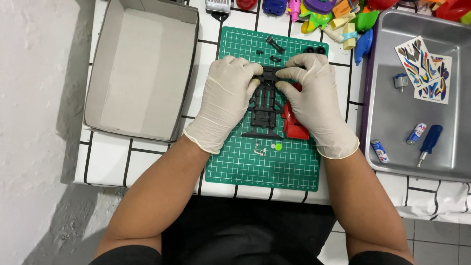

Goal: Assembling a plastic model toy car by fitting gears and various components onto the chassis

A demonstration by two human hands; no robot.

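We have both gloved hands on the black toy-car chassis (264, 105), which lies lengthwise on the green cutting mat (294, 164) in the middle of the surface. Our left hand (226, 100) wraps the chassis from its left side, fingers curled over the far end; our right hand (316, 103) does the same from the right, with the fingertips of both hands meeting over that far end. Both hands are closed on the chassis, pressing at something there that the fingers hide from us.

We judge this to be an assembly step at the far end of the chassis, likely seating or clipping a small part. The next move seems to call for firm, even pressure from both thumbs and a steady chassis.

Under our right palm lies the red body shell (293, 125), touching the chassis. Just nearer than the hands sit a small white part (259, 149) and a green gear (278, 146). Beyond the fingertips lie small black pieces (274, 45). Left of the left hand stands an open cardboard box (142, 68); right of the right hand, a metal tray (392, 122) holds a sticker sheet (424, 68), batteries (379, 150) and a blue screwdriver (429, 143).
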